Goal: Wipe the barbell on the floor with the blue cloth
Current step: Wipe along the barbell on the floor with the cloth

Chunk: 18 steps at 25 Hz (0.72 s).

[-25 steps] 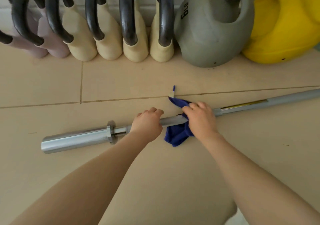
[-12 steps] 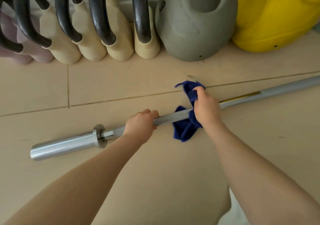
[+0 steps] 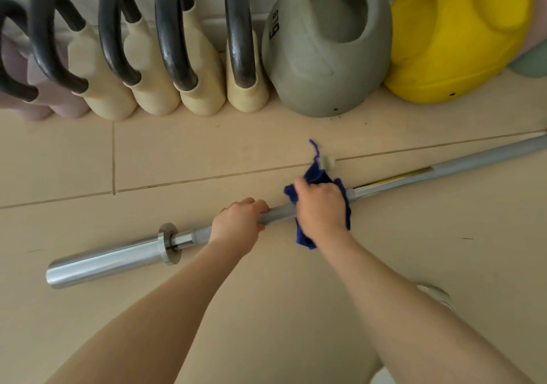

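The tiled floor [image 3: 88,159] carries everything. The barbell [image 3: 103,258] lies across it on a slant, its chrome sleeve end nearest the cream kettlebells [image 3: 201,88], its shaft running off past the grey kettlebell [image 3: 325,49] and the yellow kettlebell [image 3: 455,37], which stand behind the barbell by the wall. The left hand [image 3: 236,225] is curled closed around the shaft just beyond the collar. Just beside it, the right hand [image 3: 321,206] is clenched on the blue cloth [image 3: 302,237], wrapped over the shaft.
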{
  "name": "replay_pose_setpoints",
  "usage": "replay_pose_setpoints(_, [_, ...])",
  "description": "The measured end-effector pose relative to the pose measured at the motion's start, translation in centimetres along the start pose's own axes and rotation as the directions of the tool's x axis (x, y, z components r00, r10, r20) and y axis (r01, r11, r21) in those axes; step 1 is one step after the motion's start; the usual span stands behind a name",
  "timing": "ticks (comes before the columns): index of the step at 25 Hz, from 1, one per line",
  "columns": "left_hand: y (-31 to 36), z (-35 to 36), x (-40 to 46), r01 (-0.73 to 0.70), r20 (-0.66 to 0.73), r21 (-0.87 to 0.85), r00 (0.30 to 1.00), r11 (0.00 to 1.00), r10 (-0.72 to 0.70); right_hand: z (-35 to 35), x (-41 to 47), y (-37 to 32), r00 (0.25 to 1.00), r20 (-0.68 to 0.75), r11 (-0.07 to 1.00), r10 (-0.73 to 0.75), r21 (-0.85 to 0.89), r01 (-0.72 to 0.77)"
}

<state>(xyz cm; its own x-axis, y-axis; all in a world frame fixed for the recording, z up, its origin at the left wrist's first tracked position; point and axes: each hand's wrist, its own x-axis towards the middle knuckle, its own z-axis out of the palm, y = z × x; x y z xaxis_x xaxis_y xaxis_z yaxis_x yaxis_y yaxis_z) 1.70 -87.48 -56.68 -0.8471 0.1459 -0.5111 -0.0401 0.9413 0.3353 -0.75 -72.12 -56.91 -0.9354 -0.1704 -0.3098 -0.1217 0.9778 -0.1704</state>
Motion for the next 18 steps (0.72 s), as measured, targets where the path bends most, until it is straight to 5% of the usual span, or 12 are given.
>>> replay_pose_setpoints(3, [-0.1,-0.3,0.4,0.023,0.038,-0.058,0.999,0.998,-0.021,0.3,-0.8,0.7,0.988,-0.075,0.99,-0.135,-0.043,0.132])
replay_pose_setpoints(7, [-0.3,-0.3,0.3,0.055,0.045,-0.089,0.998,0.995,-0.051,0.4,0.8,3.2,0.98,-0.101,0.977,0.171,-0.109,-0.182])
replay_pose_setpoints(12, [0.1,0.0,-0.1,0.053,0.066,-0.078,0.997,0.996,-0.047,1.1,-1.1,-0.1,0.993,-0.002,0.993,-0.115,-0.041,0.115])
replay_pose_setpoints(16, [-1.4,0.2,-1.8,-0.03,-0.027,-0.037,0.999,0.999,0.029,-0.4,-0.1,2.3,0.981,-0.006,0.98,0.192,-0.053,-0.192])
replay_pose_setpoints(18, [-3.1,-0.2,-3.2,-0.074,-0.067,-0.005,0.995,0.997,0.074,0.0,-1.0,-2.8,0.993,0.08,0.996,0.09,0.009,-0.092])
